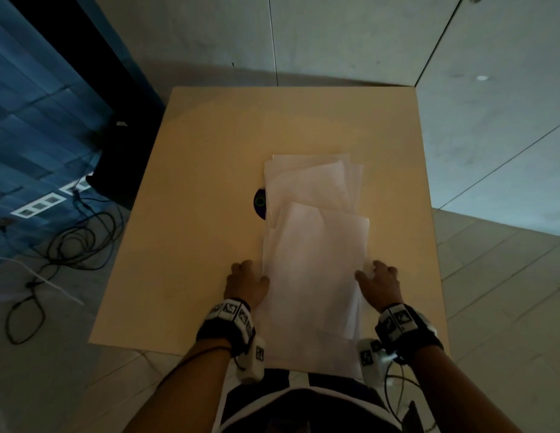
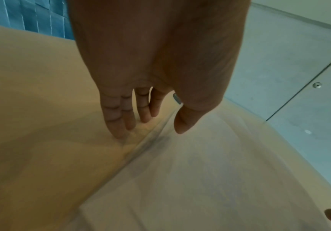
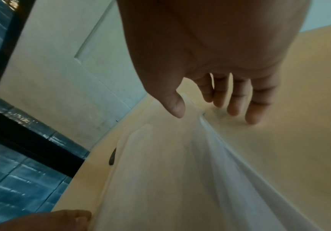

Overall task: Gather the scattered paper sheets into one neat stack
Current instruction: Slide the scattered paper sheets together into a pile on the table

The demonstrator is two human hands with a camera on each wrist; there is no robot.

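Note:
Several white paper sheets (image 1: 313,260) lie in a loose, fanned pile on the beige table (image 1: 210,182), their far ends splayed at different angles. My left hand (image 1: 250,273) is at the pile's left edge and my right hand (image 1: 378,273) at its right edge. In the left wrist view the left hand (image 2: 150,129) has straight fingers (image 2: 119,125) touching the table beside the sheets (image 2: 200,179), thumb over them. The right hand (image 3: 206,112) mirrors this, with the right edge of the sheets (image 3: 170,171) slightly raised under the thumb.
A dark disc (image 1: 260,204) set in the table shows half-covered at the pile's left side. The pile's near end overhangs the table's front edge (image 1: 178,351). Cables (image 1: 69,245) and a black unit (image 1: 122,157) are on the floor to the left.

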